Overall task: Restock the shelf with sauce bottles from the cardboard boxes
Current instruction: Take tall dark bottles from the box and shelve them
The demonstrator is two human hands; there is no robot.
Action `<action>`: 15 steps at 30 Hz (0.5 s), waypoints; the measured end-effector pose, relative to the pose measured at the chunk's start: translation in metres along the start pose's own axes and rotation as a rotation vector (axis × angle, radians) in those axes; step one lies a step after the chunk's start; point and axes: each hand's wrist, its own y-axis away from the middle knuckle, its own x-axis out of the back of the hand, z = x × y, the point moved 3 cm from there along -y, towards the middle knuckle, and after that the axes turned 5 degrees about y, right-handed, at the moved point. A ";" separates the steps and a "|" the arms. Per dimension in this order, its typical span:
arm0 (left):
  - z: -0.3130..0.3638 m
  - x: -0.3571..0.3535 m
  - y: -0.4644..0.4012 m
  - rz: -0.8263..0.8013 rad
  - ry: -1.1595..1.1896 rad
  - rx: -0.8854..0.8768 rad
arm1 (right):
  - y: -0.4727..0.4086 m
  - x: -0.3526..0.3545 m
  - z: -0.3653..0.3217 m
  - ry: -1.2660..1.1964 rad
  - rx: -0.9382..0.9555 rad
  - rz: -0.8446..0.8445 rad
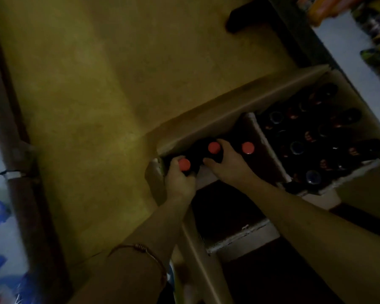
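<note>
Hands [180, 178] on red-capped bottles [214, 148] (boxed)

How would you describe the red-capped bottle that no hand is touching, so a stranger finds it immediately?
Find the open cardboard box on the floor. Three red caps show in its left part. Take the rightmost bottle, beside the divider: the left hand and right hand hold the others.

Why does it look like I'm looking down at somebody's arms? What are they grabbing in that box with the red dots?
The camera sits on a person's head, so you see their own two arms from above. The red dots are bottle caps. The left hand grips one red-capped bottle, and the right hand holds the next one. A third bottle stands beside them, untouched. They are in an open cardboard box on the floor. Another box to the right is full of dark bottles. It is dim and blurry, so labels can't be read.
</note>
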 end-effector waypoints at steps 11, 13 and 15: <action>-0.030 -0.030 -0.044 0.097 0.275 -0.130 | -0.048 -0.024 0.018 0.196 -0.018 0.342; -0.031 -0.032 -0.047 0.130 0.255 -0.137 | -0.052 -0.021 0.017 0.228 -0.008 0.338; -0.029 -0.034 -0.044 0.175 0.250 -0.155 | -0.052 -0.020 0.018 0.178 0.009 0.345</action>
